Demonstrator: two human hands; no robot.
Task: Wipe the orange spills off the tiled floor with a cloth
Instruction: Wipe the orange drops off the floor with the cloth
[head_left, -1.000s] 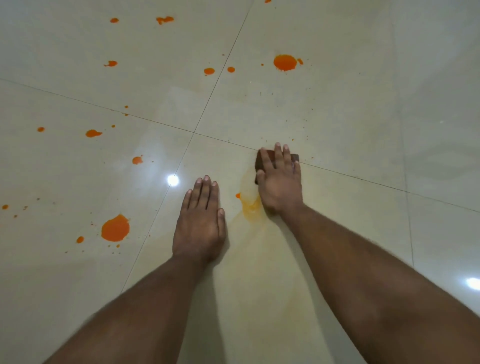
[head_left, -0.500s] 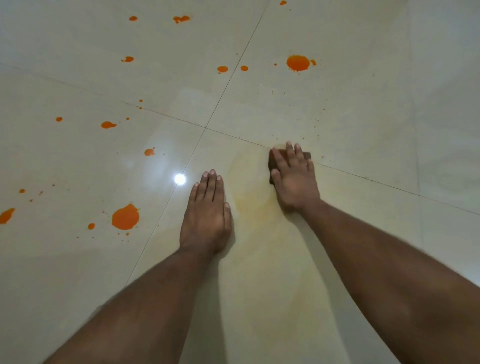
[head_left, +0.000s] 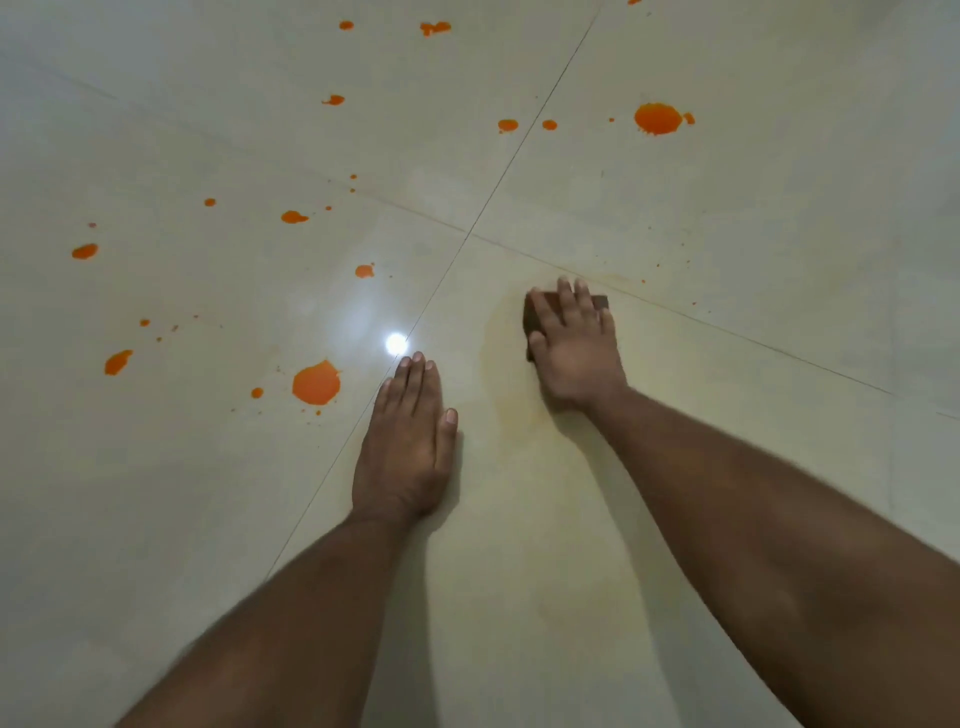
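Pressing a small dark brown cloth (head_left: 537, 317) flat against the pale tiled floor (head_left: 753, 208), the right hand (head_left: 574, 348) covers most of it with fingers straight and spread, so only the cloth's left edge and far right corner show. It lies just below a grout line, near where four tiles meet. Around and below it spreads a faint yellowish smear (head_left: 506, 374), which looks like wiped residue rather than fresh liquid. The left hand (head_left: 408, 447) rests palm down on the floor nearby, fingers straight and together, holding nothing. Most of the work seems left: a large orange spill (head_left: 316, 383) sits just left of the left hand, another large one (head_left: 657, 118) lies well beyond the cloth, and many smaller orange drops (head_left: 294, 216) scatter across the far and left tiles.
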